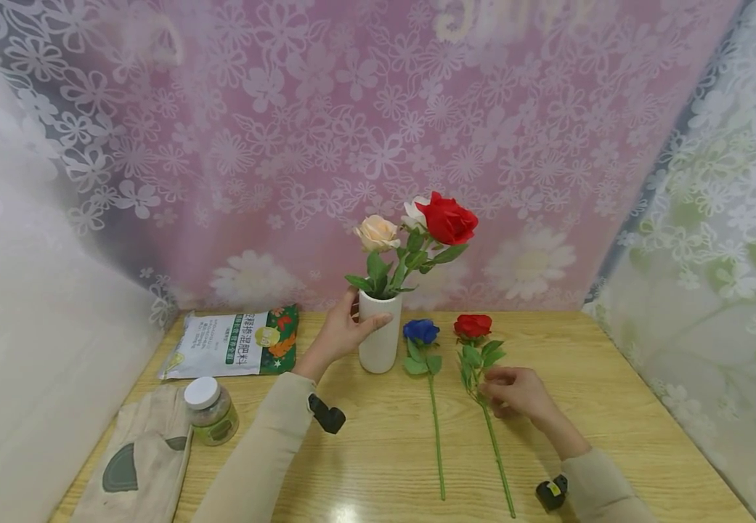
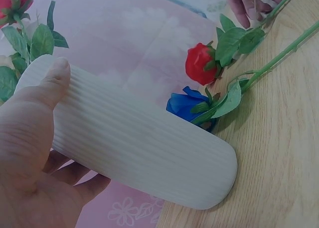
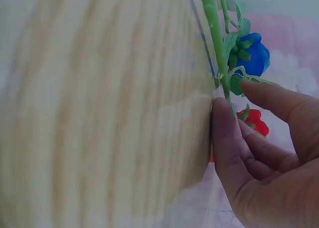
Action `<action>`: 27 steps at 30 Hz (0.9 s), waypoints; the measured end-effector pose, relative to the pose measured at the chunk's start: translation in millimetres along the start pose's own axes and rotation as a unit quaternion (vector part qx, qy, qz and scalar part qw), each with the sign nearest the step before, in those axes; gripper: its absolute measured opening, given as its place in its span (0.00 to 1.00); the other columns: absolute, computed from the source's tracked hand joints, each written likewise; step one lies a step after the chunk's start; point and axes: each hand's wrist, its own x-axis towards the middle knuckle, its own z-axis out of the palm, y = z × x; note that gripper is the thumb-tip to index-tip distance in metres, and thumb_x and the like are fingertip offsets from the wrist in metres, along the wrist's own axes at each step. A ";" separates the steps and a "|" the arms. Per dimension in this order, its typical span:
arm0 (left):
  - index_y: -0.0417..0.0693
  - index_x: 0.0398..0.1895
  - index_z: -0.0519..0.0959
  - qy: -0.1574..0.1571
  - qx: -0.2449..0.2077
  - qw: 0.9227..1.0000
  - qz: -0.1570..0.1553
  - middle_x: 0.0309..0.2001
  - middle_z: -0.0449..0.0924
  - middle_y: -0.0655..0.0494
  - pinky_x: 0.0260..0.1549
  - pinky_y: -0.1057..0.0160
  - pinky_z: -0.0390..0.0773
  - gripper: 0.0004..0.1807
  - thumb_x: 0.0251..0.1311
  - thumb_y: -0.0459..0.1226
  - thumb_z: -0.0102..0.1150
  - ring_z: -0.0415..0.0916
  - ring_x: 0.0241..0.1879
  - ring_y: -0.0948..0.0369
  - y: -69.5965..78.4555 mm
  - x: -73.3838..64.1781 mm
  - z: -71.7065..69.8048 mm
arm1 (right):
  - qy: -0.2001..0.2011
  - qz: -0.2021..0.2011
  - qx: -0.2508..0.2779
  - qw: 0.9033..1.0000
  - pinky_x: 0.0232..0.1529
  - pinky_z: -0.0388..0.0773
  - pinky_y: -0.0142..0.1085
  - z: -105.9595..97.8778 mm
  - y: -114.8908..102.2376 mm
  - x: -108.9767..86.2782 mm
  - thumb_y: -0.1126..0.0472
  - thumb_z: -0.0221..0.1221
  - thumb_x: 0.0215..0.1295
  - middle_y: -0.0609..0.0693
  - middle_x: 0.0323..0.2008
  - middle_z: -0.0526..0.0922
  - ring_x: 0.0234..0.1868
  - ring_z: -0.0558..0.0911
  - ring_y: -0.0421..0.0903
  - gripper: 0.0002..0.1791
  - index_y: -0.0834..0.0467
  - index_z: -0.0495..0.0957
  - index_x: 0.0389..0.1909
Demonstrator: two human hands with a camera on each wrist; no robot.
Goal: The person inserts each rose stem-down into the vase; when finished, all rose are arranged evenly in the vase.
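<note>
My left hand [image 1: 345, 330] grips a white ribbed vase [image 1: 378, 345], thumb across its front and fingers behind. Upright in the vase stand a red rose [image 1: 448, 219], a peach rose [image 1: 378, 233] and a partly hidden white rose [image 1: 415, 212]. A second red rose [image 1: 473, 326] lies on the table, its long green stem toward me. My right hand [image 1: 518, 394] pinches this rose's stem just below the leaves, with thumb and forefinger on either side of it [image 3: 269, 148]. Between vase and right hand lies a blue rose [image 1: 422, 332], untouched.
On the left are a white and green printed bag [image 1: 230, 343], a clear jar [image 1: 213, 418] with a white lid, and a folded beige cloth [image 1: 136, 457]. A pink flowered curtain [image 1: 273, 167] hangs behind the wooden table [image 1: 378, 450]; pale sheets flank both sides.
</note>
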 end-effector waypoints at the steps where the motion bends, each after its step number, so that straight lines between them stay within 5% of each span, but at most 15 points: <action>1: 0.54 0.78 0.61 0.000 0.001 1.000 -0.001 0.70 0.73 0.45 0.66 0.41 0.79 0.40 0.69 0.47 0.70 0.75 0.70 0.45 0.3 0.2 0.1 | -0.003 -0.004 -0.009 1.000 0.31 0.90 0.40 0.0 0.1 0.2 0.63 0.67 0.72 0.59 0.41 0.89 0.32 0.86 0.45 0.26 0.76 0.76 0.62; 20: 0.54 0.80 0.59 -0.008 -0.007 1.000 -0.013 0.70 0.72 0.45 0.66 0.42 0.79 0.41 0.70 0.47 0.69 0.75 0.70 0.46 4.5 -0.5 -0.7 | 0.023 -0.058 -0.143 0.988 0.28 0.85 0.34 4.4 2.5 8.3 0.58 0.74 0.63 0.57 0.36 0.90 0.30 0.85 0.40 0.18 0.69 0.87 0.46; 27: 0.54 0.80 0.58 -0.006 -0.002 1.000 -0.015 0.71 0.72 0.45 0.66 0.41 0.79 0.41 0.70 0.47 0.69 0.74 0.70 0.45 3.3 -0.1 -0.5 | 0.041 -0.037 -0.152 0.987 0.29 0.82 0.33 5.5 -2.0 7.2 0.65 0.72 0.60 0.54 0.34 0.89 0.32 0.83 0.41 0.13 0.68 0.87 0.44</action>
